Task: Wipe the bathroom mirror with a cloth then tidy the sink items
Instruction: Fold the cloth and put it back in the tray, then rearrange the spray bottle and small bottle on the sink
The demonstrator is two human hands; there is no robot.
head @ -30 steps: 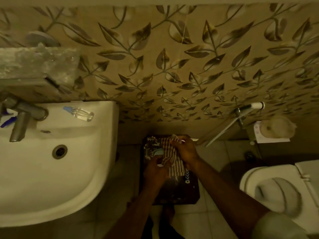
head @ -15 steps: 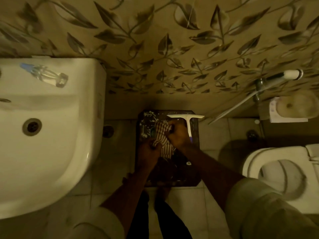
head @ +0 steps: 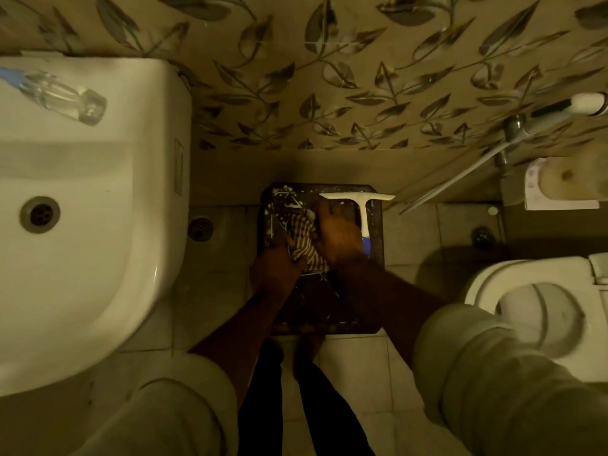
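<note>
A striped cloth (head: 304,240) is bunched between both hands over a dark patterned stool (head: 375,258) on the floor between sink and toilet. My left hand (head: 274,274) grips the cloth's lower edge. My right hand (head: 339,235) closes on its upper right part. A white squeegee with a blue handle (head: 363,218) lies on the stool just right of my right hand. The white sink (head: 98,225) fills the left side, with a clear bottle (head: 62,95) lying on its rim.
A toilet (head: 543,311) stands at the right. Above it a spray hose (head: 460,176) hangs from the leaf-patterned wall, beside a toilet roll on its holder (head: 566,179). A floor drain (head: 200,228) lies between sink and stool. My legs show below.
The view has tilted down and shifted right, so the tap and mirror shelf have left the frame. The squeegee has come into sight on the stool. Both hands stay on the cloth.
</note>
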